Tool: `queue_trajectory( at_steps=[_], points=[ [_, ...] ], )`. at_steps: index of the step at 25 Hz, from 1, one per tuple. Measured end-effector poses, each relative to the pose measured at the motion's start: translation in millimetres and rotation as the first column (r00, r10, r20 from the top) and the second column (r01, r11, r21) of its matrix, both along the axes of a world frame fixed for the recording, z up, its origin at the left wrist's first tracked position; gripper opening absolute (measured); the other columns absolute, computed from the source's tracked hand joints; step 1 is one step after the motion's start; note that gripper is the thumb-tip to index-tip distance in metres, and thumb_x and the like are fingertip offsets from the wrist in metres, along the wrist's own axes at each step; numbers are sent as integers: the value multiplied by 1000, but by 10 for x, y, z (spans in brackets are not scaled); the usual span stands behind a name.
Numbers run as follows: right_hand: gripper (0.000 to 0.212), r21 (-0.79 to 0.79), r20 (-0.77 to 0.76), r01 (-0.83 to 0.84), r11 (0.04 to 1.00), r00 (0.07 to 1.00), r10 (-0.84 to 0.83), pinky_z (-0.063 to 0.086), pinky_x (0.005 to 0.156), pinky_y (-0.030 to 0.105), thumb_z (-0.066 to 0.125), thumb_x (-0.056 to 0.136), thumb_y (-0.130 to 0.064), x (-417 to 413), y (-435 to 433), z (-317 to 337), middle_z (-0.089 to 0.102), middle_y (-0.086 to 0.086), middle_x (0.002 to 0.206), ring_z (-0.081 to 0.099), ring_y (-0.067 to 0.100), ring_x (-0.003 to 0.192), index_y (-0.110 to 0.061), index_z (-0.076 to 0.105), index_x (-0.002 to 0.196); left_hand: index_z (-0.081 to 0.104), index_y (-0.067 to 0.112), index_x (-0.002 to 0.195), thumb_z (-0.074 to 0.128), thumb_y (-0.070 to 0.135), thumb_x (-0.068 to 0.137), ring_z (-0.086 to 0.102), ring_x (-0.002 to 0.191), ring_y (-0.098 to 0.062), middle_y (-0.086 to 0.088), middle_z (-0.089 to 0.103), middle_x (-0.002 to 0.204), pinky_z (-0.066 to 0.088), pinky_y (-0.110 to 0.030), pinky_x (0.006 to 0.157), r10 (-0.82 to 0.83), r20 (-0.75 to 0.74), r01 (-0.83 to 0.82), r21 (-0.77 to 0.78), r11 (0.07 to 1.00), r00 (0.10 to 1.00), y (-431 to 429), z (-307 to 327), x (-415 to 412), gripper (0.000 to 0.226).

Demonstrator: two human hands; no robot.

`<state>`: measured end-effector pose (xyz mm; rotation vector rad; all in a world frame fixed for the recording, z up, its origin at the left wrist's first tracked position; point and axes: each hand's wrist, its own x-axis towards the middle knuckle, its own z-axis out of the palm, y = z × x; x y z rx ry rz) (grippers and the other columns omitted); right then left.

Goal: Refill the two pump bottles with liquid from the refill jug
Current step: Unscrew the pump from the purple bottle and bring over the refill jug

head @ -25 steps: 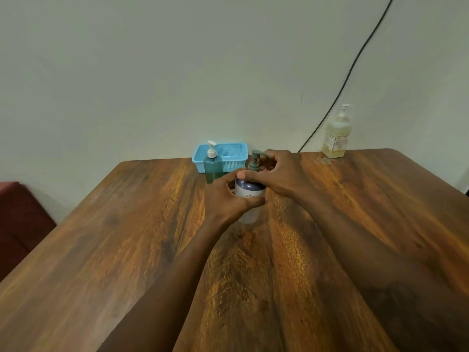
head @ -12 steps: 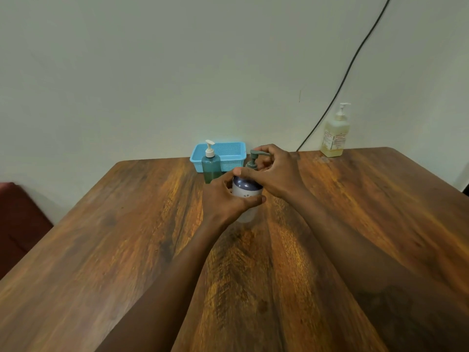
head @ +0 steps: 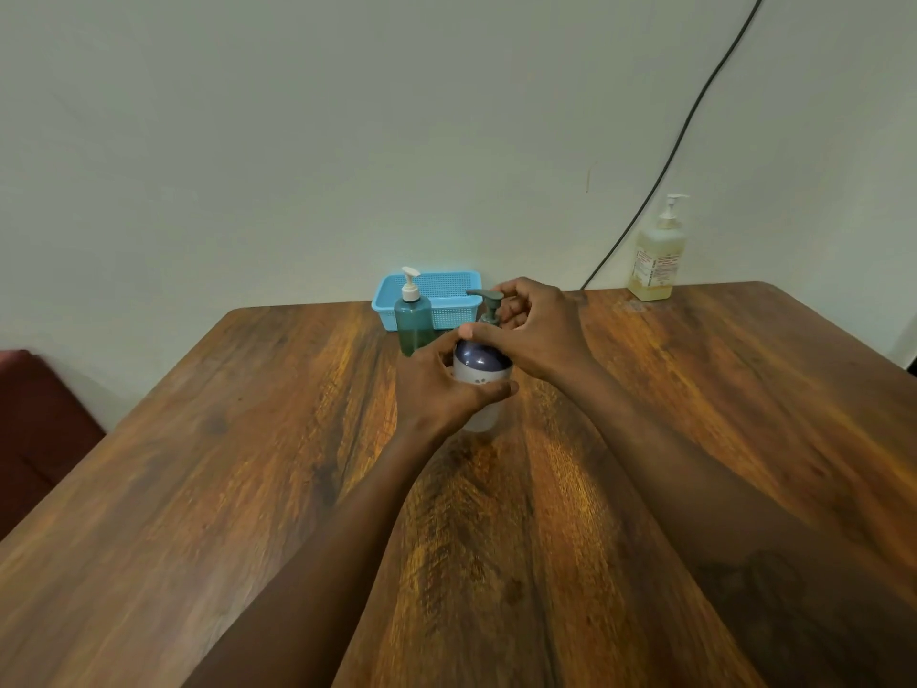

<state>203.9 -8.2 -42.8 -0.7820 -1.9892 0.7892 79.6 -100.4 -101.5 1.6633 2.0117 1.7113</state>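
Note:
A white pump bottle (head: pixel 480 372) with a dark blue shoulder and a grey-green pump head (head: pixel 487 301) stands upright on the wooden table (head: pixel 248 439). My left hand (head: pixel 436 384) grips its body from the left. My right hand (head: pixel 533 332) has its thumb and fingers curled round the pump collar at the bottle's top. Just behind and to the left stands a teal pump bottle (head: pixel 414 322) with a white pump. A pale yellow pump bottle (head: pixel 657 258) with a label stands at the table's far right edge, against the wall. No jug is in view.
A light blue perforated basket (head: pixel 446 290) sits at the back edge behind the teal bottle. A black cable (head: pixel 694 111) runs down the wall toward the table. A dark red seat (head: pixel 39 429) is at the left, beside the table.
My right hand has shifted its fingers a little around the pump collar. The pump head now points left. The left hand keeps its grip on the bottle's body.

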Motion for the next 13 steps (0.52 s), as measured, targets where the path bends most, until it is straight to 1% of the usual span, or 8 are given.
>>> queue_trajectory(
  at_steps=[2,4,6,7,9,10,11,13],
  points=[
    [65,-99,-47,-112,989,993,108,61,83,27,84,80,-18,-5,27,-3,72,-2,106,69,3,92,-22,54,138,64,36,125,95,46,60,64,102,8,20,69,113,53,-11,80,-21,-7,21,8,1000,1000,-5,-5,-22,72],
    [80,-218,-97,-267,939,963,251,60,90,29,69,86,3,6,39,5,66,3,129,64,10,116,-28,36,152,66,33,126,95,47,61,65,104,5,18,70,115,55,-15,81,-14,0,14,6,1000,1000,-9,-20,-49,72],
    [89,-248,-66,-305,919,952,298,58,86,22,66,86,4,11,3,27,52,2,147,55,12,128,-31,24,157,67,31,126,94,49,60,66,104,1,15,71,118,58,-22,82,-3,-2,3,-3,1000,1000,-10,-46,-65,73],
    [89,-212,-9,-260,942,965,264,55,82,16,72,87,-6,6,-12,29,50,0,147,53,11,127,-30,23,157,67,31,126,92,50,60,66,104,0,14,71,118,59,-25,82,3,-7,-3,-9,1000,1000,-11,-52,-65,73],
    [87,-54,98,-92,994,990,97,46,74,8,84,79,-41,-15,-50,38,57,-5,128,58,5,108,-24,37,149,67,29,123,91,51,60,67,100,-2,12,72,115,61,-32,80,17,-12,-17,-20,1000,1000,-19,-56,-62,71],
    [84,7,105,-11,1000,994,11,45,70,8,85,72,-54,-29,-58,35,61,-7,117,61,1,96,-22,47,140,68,28,122,92,51,59,68,98,-2,12,73,112,62,-33,79,23,-7,-23,-21,1000,1000,-24,-51,-62,70],
    [78,34,88,35,999,995,-38,45,65,8,86,68,-59,-40,-56,31,65,-8,106,62,0,85,-21,56,129,69,29,120,93,50,59,68,98,-2,13,73,111,62,-33,79,24,-3,-24,-19,1000,1000,-28,-50,-66,69],
    [59,39,38,28,999,999,-30,48,62,9,88,70,-48,-51,-47,18,68,-7,89,62,1,72,-19,65,115,67,34,120,93,50,59,67,99,0,15,72,111,61,-30,80,15,-11,-15,-12,1000,1000,-48,-39,-75,69]
  ],
)
